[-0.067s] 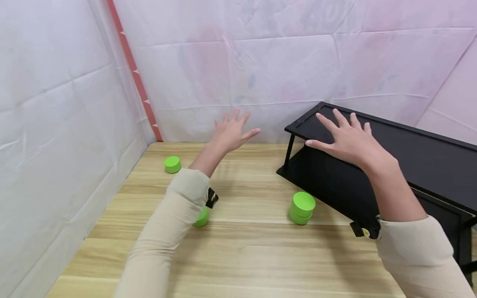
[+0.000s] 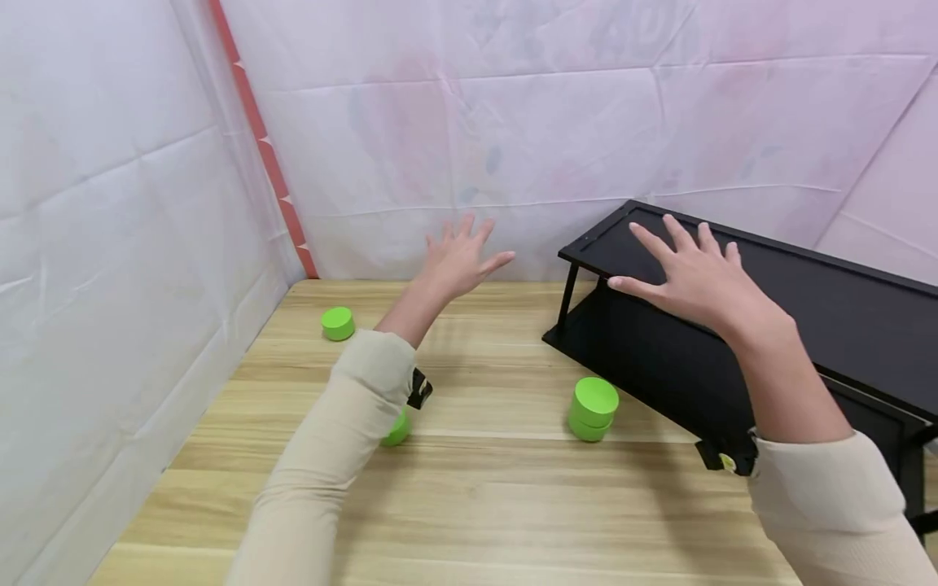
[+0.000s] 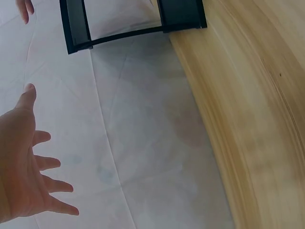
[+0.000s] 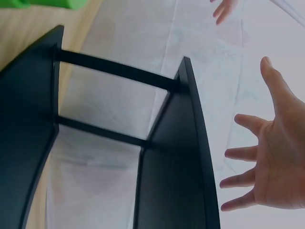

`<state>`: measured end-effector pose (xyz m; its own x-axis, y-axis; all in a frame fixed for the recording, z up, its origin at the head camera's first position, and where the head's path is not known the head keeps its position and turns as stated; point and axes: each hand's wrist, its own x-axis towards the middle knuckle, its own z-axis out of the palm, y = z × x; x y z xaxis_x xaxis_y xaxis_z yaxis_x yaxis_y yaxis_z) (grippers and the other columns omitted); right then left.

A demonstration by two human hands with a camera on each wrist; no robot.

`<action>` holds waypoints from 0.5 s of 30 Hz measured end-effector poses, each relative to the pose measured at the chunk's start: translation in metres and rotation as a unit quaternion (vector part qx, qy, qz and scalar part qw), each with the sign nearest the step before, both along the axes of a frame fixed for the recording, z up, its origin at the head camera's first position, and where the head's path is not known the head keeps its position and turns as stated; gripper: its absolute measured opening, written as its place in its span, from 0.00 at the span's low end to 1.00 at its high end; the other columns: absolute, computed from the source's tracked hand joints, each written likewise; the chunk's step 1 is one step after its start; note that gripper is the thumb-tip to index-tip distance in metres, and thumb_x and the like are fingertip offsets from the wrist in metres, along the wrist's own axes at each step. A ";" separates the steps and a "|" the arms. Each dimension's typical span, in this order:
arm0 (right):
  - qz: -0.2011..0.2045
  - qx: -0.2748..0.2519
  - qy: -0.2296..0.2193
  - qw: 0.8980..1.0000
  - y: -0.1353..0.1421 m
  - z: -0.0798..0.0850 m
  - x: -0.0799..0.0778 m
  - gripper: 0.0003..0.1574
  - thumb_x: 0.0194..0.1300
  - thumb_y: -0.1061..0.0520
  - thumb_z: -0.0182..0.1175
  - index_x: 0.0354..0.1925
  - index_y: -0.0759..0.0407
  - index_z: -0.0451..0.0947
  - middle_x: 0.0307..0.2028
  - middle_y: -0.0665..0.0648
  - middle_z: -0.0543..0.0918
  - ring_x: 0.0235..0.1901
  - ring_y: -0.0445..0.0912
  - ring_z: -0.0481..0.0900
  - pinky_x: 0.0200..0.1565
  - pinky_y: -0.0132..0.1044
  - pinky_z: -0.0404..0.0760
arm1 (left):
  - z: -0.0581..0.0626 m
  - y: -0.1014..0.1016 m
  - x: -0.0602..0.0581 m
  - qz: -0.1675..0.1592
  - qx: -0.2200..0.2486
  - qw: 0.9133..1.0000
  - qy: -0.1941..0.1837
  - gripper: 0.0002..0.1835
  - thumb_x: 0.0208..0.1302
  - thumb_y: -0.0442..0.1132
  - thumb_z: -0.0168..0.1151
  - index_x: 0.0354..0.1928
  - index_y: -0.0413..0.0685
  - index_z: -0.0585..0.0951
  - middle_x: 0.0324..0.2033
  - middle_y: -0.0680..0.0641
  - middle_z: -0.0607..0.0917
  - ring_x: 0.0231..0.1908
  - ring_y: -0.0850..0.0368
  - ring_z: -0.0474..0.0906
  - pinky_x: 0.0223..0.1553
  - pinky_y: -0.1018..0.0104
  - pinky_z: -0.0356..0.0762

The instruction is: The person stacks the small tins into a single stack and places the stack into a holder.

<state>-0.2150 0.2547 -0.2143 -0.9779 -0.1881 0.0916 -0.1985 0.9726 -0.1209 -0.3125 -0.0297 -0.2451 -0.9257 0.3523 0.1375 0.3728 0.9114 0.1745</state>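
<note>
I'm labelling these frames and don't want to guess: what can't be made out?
Head view: the rest of one green piece, hidden behind the left sleeve.
Head view: the right end of the black shelf, cut off by the picture's right edge.
Left wrist view: most of the right hand, cut off by the top edge.
Right wrist view: the full shape of the green object, cut off by the top edge.

Screened booth, as I see it remotely: creased pale sheeting (image 2: 542, 138) encloses a wood-grain tabletop (image 2: 498, 496) along its back and left sides.
</note>
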 end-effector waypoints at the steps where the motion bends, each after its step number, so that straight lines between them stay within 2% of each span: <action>1: -0.003 0.001 0.004 1.000 0.003 0.000 0.004 0.55 0.59 0.23 0.41 0.72 0.45 0.34 0.68 0.69 0.34 0.62 0.73 0.28 0.52 0.73 0.34 | 0.000 0.003 -0.001 -0.001 0.000 1.000 0.002 0.40 0.62 0.70 0.34 0.72 0.62 0.46 0.70 0.47 0.42 0.66 0.38 0.37 0.59 0.34 0.37; 9: -0.038 -0.002 0.035 0.999 0.036 0.001 0.037 0.53 0.61 0.27 0.44 0.72 0.44 0.34 0.68 0.70 0.32 0.62 0.73 0.28 0.53 0.72 0.32 | -0.001 0.031 -0.004 -0.009 0.031 0.999 -0.008 0.39 0.63 0.70 0.31 0.72 0.59 0.48 0.70 0.47 0.45 0.67 0.44 0.42 0.62 0.41 0.44; 12: -0.063 -0.003 0.050 0.997 0.050 0.000 0.048 0.52 0.62 0.28 0.44 0.72 0.46 0.34 0.68 0.71 0.32 0.62 0.72 0.28 0.53 0.72 0.32 | -0.002 0.041 -0.006 -0.022 0.071 0.997 -0.018 0.39 0.65 0.67 0.33 0.72 0.55 0.49 0.70 0.46 0.48 0.67 0.48 0.44 0.64 0.49 0.46; 15: -0.091 -0.011 0.069 0.993 0.066 -0.003 0.060 0.51 0.64 0.30 0.43 0.72 0.50 0.35 0.67 0.72 0.33 0.62 0.72 0.31 0.53 0.72 0.35 | -0.004 0.049 -0.007 -0.037 0.128 0.990 -0.038 0.38 0.67 0.64 0.36 0.71 0.51 0.49 0.69 0.46 0.50 0.67 0.52 0.45 0.64 0.56 0.47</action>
<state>-0.1546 0.3204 -0.2170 -0.9731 -0.0058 0.2301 -0.0358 0.9913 -0.1263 -0.3192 0.0198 -0.2490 -0.9096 0.3824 0.1623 0.4142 0.8047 0.4254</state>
